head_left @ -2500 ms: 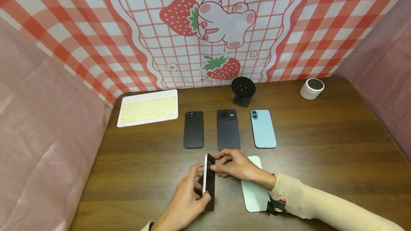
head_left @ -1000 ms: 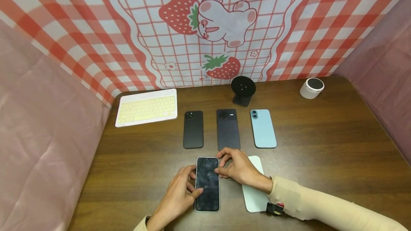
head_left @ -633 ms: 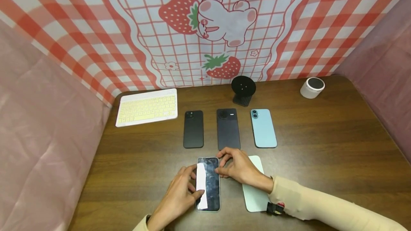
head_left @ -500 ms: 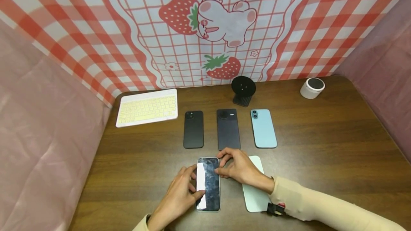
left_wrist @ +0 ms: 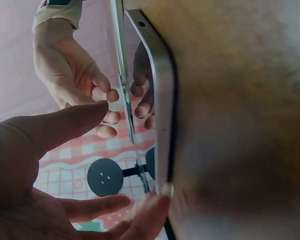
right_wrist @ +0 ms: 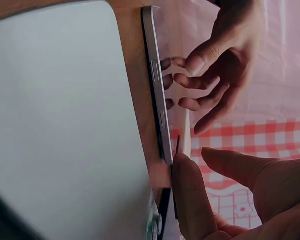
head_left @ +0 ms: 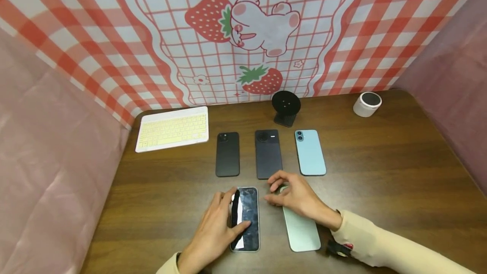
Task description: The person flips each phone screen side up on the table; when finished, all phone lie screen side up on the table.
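A phone (head_left: 252, 206) lies flat, screen up, on the table's near middle, a bright reflection down its left side. My left hand (head_left: 211, 225) is at its left edge. In the left wrist view, a fingertip touches the end of the phone's side frame (left_wrist: 165, 95), while the thumb (left_wrist: 84, 122) hovers apart from the screen. My right hand (head_left: 302, 198) is off that phone, fingers loosely bent with nothing between them. It hovers over the top of a pale green phone (head_left: 302, 234) lying back up, partly hiding its camera end. The pale back (right_wrist: 59, 110) fills much of the right wrist view.
Beyond the hands lie a black phone (head_left: 227, 155), a dark blue-grey phone (head_left: 268, 155) and a light blue phone (head_left: 311, 153), backs up. Farther back are a white keyboard (head_left: 173, 129), a black round-headed stand (head_left: 286, 102) and a white cylinder (head_left: 367, 105), before a checkered cloth (head_left: 160, 71).
The phone, earlier tilted up on its edge between both hands, came down flat. My right hand has let go of its right edge and moved right. My left thumb has shifted farther over the screen.
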A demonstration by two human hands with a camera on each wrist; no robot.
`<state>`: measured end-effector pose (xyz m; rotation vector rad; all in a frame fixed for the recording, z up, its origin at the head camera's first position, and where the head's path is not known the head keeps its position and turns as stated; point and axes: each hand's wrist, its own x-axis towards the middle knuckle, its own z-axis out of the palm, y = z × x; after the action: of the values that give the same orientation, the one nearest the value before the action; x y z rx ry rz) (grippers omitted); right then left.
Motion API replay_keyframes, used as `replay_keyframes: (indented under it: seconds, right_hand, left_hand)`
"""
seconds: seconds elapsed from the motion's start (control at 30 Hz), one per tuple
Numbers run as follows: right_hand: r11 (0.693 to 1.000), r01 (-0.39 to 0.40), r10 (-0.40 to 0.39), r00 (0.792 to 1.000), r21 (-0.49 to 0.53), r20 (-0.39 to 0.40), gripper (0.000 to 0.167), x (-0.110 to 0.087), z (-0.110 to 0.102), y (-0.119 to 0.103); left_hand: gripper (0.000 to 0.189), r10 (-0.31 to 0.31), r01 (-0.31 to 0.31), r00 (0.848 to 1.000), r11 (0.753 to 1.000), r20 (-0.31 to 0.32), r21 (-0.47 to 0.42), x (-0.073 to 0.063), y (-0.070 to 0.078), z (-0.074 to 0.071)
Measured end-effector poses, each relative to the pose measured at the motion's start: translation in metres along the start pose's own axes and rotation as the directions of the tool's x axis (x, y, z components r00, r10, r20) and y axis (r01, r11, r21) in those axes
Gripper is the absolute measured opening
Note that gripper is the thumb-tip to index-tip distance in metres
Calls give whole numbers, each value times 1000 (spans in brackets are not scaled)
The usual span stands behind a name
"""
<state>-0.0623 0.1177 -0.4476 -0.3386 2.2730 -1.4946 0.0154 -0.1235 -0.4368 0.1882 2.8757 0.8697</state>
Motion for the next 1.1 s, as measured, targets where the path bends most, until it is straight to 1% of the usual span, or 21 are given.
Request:
replay_keyframes:
  seconds: [0.07,0.17,0.3,0.43,0.53,0.73,0.87,1.07,1.1]
  right_hand:
    - [1000,-6,6,1000,-2,-11,39,-3,-4,0]
    - [999,-33,32,999,-12,-32,39,-6,-9,1]
    - [998,-60,59,996,-25,-61,39,-9,-15,1]
    - [997,-54,49,994,-52,-95,37,-12,-23,3]
    - [997,-44,36,993,-66,-114,35,-13,-29,6]
    - [996,-45,37,992,-73,-119,34,-18,-38,15]
    - [994,-47,33,989,-96,-145,33,-21,-45,19]
    - [988,-28,1,984,-150,-177,31,-26,-51,23]
    - [987,-28,-2,983,-159,-182,31,-27,-52,24]
  left_hand:
    - [87,16,-16,999,1000,-28,19,1,4,1]
    - [86,39,-38,998,999,-45,31,2,10,2]
    - [82,58,-58,998,998,-20,7,6,17,4]
    - [77,108,-108,994,994,-7,-14,8,21,8]
    - [75,167,-167,986,986,-18,-15,10,25,12]
    - [68,265,-265,964,964,-21,-12,10,33,20]
    - [65,311,-311,950,950,7,-8,10,39,26]
    - [64,351,-351,934,936,61,-9,11,49,35]
    - [64,352,-352,933,936,78,-14,11,50,36]
